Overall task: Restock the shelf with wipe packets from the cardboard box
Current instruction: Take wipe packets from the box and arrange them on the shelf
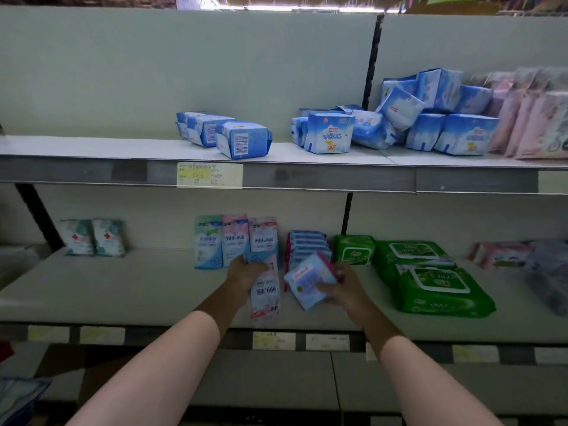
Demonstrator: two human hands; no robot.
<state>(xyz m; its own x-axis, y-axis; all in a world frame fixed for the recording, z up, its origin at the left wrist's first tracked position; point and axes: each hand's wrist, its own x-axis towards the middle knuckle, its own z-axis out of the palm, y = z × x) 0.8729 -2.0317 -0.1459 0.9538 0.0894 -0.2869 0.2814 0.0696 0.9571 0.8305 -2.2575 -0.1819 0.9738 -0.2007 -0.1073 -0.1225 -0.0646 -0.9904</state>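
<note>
The fingers (329, 287) of the right hand (344, 287) are curled round a blue wipe packet (309, 279) with a pink edge, and they hold it tilted, with its long axis running from lower left to upper right. The fingers of the left hand (246, 272) are curled over the top end of a pink and white packet (266, 292). This packet lies on the lower shelf (123, 290), and its long axis points from the back of the shelf toward the front edge; its print reads upside down from here.

Just behind the blue packet, toward the back panel, stands the row of blue packets (307, 244) of the same kind, packed one behind the other. I judge that the held packet goes to the front of this row, so the right hand must push it forward and a little to the left, and turn it to stand upright as the others do. The right hand is the nearer one for this.

Behind the left hand three tall packets (236, 238) stand against the back panel, one green and two pink. The pink packet under the left hand probably belongs in front of them.

To the right of the blue row are the green wipe packs (430, 281), some upright and some lying flat. The cardboard box is not in view, so I cannot tell what remains in it.
</note>
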